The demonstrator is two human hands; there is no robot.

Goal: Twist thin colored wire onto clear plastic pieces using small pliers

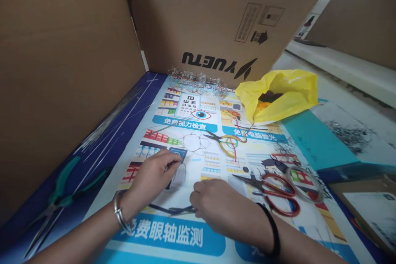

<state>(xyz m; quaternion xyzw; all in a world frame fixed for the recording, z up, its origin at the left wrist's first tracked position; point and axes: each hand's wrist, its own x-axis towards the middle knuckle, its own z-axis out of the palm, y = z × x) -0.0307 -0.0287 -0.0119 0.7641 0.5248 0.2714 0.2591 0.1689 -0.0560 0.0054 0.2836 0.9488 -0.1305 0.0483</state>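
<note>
My left hand rests on a printed poster mat, fingers pinched together on a thin wire piece that loops out ahead of it. My right hand lies curled low on the mat, fingers closed around a small dark tool whose tips poke out to the left. Both wrists wear bands. Red-handled scissors lie just right of my right hand. Yellow-handled pliers lie beyond my hands.
Green-handled long-nose pliers lie at the left on the blue edge, beside thin straight wires. A yellow bag sits at back right, a clear tape roll next to the scissors. Cardboard walls enclose left and back. Bent wire pieces line the back.
</note>
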